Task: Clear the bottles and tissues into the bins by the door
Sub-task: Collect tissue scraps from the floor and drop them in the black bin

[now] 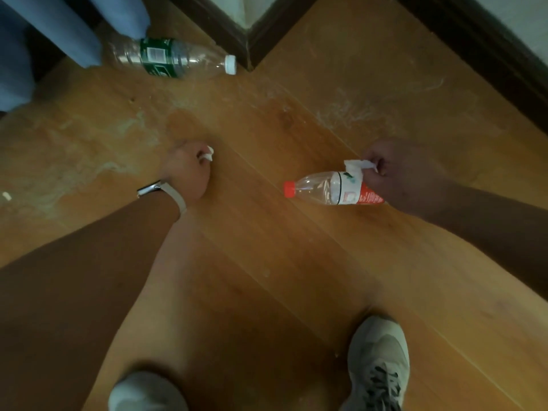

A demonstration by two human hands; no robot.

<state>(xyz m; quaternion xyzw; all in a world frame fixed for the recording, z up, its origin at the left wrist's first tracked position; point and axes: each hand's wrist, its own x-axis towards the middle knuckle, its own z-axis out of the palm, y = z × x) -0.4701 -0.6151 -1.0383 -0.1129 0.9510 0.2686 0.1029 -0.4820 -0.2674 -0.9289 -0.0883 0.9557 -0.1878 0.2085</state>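
At the far left, grey-blue fabric (74, 31) hangs down to the wooden floor (267, 247). Just beside its lower edge lies a clear bottle with a green label (166, 56), on its side, its white cap (230, 64) pointing right toward the dark baseboard corner (247, 51). Pale scuffs mark the floor left of centre, and a small white scrap (6, 196) lies at the left edge.

The left hand (186, 170) is curled into a fist, with a bit of white tissue (208, 153) poking out between the fingers at its far side. A watch with a light strap (161, 192) sits on that wrist.

To the right, a clear bottle with a red cap (332, 188) and red-and-white label is held sideways above the floor, cap pointing left. The right hand (397, 173) is wrapped around its base end and also pinches a crumpled white tissue (357, 166) against the bottle's top side.

Near the bottom edge, two grey sneakers show: the toe of one (146, 391) left of centre, and the laced one (378, 363) further right.
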